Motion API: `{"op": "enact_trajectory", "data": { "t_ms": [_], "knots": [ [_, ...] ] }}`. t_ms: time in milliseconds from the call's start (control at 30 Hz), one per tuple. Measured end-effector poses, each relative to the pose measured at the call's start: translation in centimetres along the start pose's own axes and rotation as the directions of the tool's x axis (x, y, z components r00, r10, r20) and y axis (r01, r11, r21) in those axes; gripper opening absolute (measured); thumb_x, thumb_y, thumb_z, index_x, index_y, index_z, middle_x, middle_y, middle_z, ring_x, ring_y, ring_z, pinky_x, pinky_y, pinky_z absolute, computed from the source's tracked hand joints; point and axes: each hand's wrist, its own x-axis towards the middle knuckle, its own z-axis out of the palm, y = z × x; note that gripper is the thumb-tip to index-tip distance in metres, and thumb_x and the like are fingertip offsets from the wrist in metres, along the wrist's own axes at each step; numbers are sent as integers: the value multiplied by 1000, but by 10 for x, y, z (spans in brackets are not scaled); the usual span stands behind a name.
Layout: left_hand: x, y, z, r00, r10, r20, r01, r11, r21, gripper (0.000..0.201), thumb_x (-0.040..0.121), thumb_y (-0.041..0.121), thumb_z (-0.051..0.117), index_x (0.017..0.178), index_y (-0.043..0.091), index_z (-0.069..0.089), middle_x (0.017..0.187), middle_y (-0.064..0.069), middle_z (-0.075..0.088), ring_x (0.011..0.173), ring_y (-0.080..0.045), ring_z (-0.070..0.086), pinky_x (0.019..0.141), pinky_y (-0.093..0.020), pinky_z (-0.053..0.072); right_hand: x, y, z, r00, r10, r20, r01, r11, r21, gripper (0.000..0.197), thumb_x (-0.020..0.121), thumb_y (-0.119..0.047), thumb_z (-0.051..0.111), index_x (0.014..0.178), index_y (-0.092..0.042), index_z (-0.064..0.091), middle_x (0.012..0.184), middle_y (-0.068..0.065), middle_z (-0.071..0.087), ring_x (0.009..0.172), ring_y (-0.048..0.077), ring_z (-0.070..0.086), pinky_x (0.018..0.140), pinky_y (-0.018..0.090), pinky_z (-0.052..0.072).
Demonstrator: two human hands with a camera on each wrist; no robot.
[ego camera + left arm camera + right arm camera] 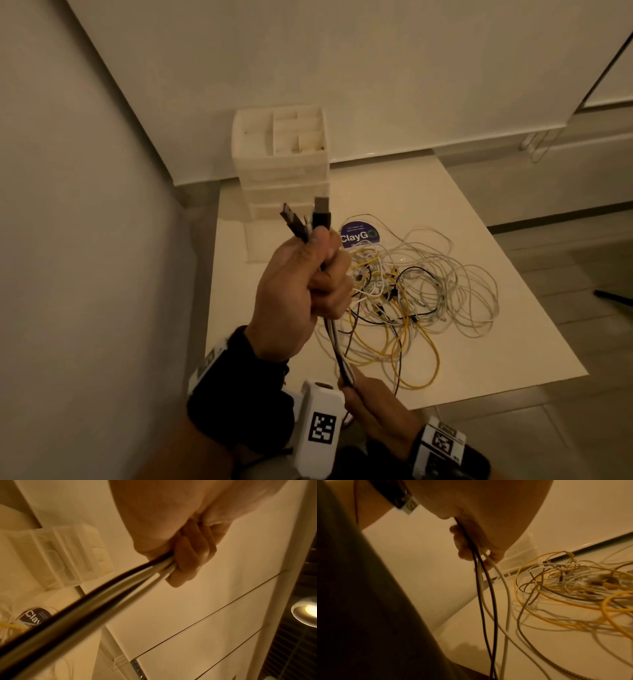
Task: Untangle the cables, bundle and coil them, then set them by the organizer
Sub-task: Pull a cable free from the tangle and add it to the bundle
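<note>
My left hand [301, 281] is raised and grips a bundle of cable ends, with black USB plugs [322, 214] sticking up above the fist. The black and white cables [337, 346] run down from it to my right hand [370, 401], which pinches them lower down. The left wrist view has the left hand's fingers [188, 555] curled round the cables [102, 595]. My right hand [471, 543] holds the strands [488, 588], which hang below it. A tangle of yellow, white and dark cables [411, 291] lies on the white table [479, 359]. The white organizer [281, 154] stands at the table's far left corner.
A round purple ClayGo sticker [359, 234] lies on the table between the organizer and the tangle. A wall runs close along the left. White cabinet fronts stand behind the table. The tangle [573, 581] spreads across the table's middle; bare surface shows at the right.
</note>
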Motion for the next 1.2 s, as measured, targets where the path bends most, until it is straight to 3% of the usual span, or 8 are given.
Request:
{"op": "enact_trajectory", "data": {
  "t_ms": [333, 500, 633, 767, 967, 1067, 1133, 1200],
  "knots": [
    [12, -30, 6, 999, -40, 37, 39, 999, 21, 52, 83, 53, 65, 71, 16, 30, 53, 9, 32, 39, -4, 22, 40, -17, 19, 0, 14, -20, 977, 144, 155, -128, 985, -113, 16, 99, -35, 40, 95, -21, 44, 86, -1, 52, 72, 8, 45, 72, 33, 38],
    [20, -33, 4, 998, -51, -28, 50, 999, -16, 48, 80, 52, 70, 73, 16, 38, 53, 9, 30, 39, -3, 21, 40, -18, 16, -6, 56, -83, 941, 322, 104, -312, 945, -98, 68, 76, -10, 55, 140, -21, 37, 131, -1, 50, 120, 13, 47, 100, 26, 40],
    [26, -39, 8, 998, -35, -51, 35, 999, 8, 47, 81, 52, 68, 74, 16, 39, 53, 8, 29, 39, -4, 18, 40, -16, 16, 10, 117, -125, 785, 570, -244, -620, 730, -288, 43, 84, -5, 48, 126, -16, 53, 126, 7, 57, 114, 25, 55, 94, 32, 46],
    [32, -45, 12, 993, -24, -114, 30, 998, 55, 46, 82, 54, 66, 74, 17, 39, 53, 7, 28, 37, -5, 20, 40, -13, 21, 13, 154, -132, 641, 715, -278, -745, 493, -449, 37, 96, -28, 45, 128, -11, 43, 132, 12, 45, 119, 32, 51, 95, 39, 46],
    [46, -55, 17, 955, -11, -297, 34, 997, 72, 35, 90, 44, 42, 70, 16, 38, 52, 5, 23, 36, -5, 16, 39, -14, 13, 13, 156, -117, 643, 713, -279, -727, 454, -515, 25, 93, -14, 43, 118, -12, 44, 126, 9, 43, 117, 29, 48, 89, 42, 45],
    [55, -60, 15, 935, 17, -353, 22, 994, 106, 35, 89, 44, 42, 69, 16, 35, 52, 6, 22, 37, -5, 14, 40, -15, 10, 13, 144, -125, 646, 724, -244, -763, 598, -246, 16, 98, -20, 41, 105, -7, 47, 113, 14, 59, 100, 30, 58, 78, 36, 45],
    [60, -63, 16, 933, 32, -359, 18, 991, 135, 38, 89, 44, 43, 68, 16, 27, 51, 6, 22, 37, -5, 14, 40, -15, 9, 12, 121, -138, 658, 734, -170, -719, 679, 149, 17, 99, -18, 42, 91, -5, 47, 89, 14, 68, 77, 28, 64, 70, 39, 49],
    [64, -67, 18, 930, 43, -365, 22, 985, 173, 42, 89, 44, 45, 68, 17, 21, 52, 4, 19, 38, -6, 13, 40, -16, 9, 9, 86, -155, 697, 716, -49, -580, 602, 549, 17, 100, -13, 43, 86, -4, 47, 74, 16, 66, 69, 31, 64, 66, 41, 51]
  ]
}}
